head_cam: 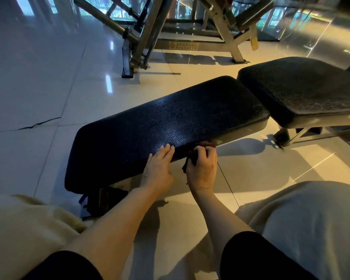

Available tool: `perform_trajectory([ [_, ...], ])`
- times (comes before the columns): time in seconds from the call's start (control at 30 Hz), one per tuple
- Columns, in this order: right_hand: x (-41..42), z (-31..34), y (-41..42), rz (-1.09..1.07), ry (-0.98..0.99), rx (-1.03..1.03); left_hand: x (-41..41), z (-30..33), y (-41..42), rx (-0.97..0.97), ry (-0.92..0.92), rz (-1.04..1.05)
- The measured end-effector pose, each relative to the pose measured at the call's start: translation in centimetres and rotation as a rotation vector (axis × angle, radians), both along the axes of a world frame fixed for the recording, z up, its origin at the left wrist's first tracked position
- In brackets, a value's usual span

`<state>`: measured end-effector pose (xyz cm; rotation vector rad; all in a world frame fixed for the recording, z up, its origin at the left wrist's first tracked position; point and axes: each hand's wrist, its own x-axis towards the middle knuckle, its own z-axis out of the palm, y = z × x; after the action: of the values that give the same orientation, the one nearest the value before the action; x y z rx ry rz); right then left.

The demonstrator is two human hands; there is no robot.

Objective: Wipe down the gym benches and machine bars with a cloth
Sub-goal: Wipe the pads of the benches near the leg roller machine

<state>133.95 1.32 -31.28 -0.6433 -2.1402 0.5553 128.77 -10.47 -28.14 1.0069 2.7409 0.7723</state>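
Observation:
A long black padded bench pad (170, 118) lies low in front of me, running from near left to far right. My left hand (160, 166) rests on its near edge with the fingers straight. My right hand (202, 166) grips a dark reddish cloth (192, 156) against the pad's near side edge. Most of the cloth is hidden under my fingers, and a dark strip of it hangs down beside the hand. A second black seat pad (303, 87) continues the bench to the right.
A metal machine frame (182, 37) with angled bars stands on the tiled floor behind the bench. The bench's foot and wheel (281, 138) show at right, its base bracket (97, 203) at near left. My knees in light trousers fill both lower corners.

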Motion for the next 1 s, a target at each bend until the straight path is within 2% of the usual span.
perform_trajectory([
  [0.1,0.2,0.3,0.1,-0.112,0.092,-0.137,-0.1,-0.1,-0.3,0.045,-0.011,-0.004],
  [0.17,-0.2,1.0,0.2,-0.131,0.170,-0.108,0.0,-0.3,-0.7,0.087,-0.011,0.013],
  [0.23,-0.9,1.4,-0.3,-0.116,0.164,-0.067,0.1,-0.6,-1.4,0.111,0.005,0.051],
  [0.3,-1.3,1.2,-1.6,-0.052,0.087,0.006,0.1,-0.8,-2.3,0.123,-0.006,0.111],
  [0.4,-1.2,-0.2,-3.9,0.191,-0.048,0.128,-0.4,-1.2,-3.9,0.112,-0.003,0.152],
  [0.47,-1.1,-0.5,-4.7,0.261,-0.095,0.149,-0.5,-1.2,-4.6,0.113,-0.013,0.180],
  [0.67,-1.0,1.8,-2.6,-0.133,0.095,-0.069,0.1,-1.1,-4.8,0.143,-0.059,0.212],
  [0.73,-1.3,1.6,-2.9,-0.075,0.039,-0.047,0.3,-1.2,-4.9,0.147,-0.056,0.203],
  [0.9,-1.7,-1.1,-7.0,0.309,-0.151,0.133,-0.1,-1.5,-6.7,0.117,-0.045,0.213],
  [0.93,-1.7,-1.5,-7.4,0.295,-0.137,0.123,-0.3,-1.6,-7.3,0.115,-0.050,0.226],
  [1.0,-1.8,-1.8,-7.9,0.135,-0.057,0.025,-0.5,-1.8,-8.5,0.101,-0.065,0.261],
])
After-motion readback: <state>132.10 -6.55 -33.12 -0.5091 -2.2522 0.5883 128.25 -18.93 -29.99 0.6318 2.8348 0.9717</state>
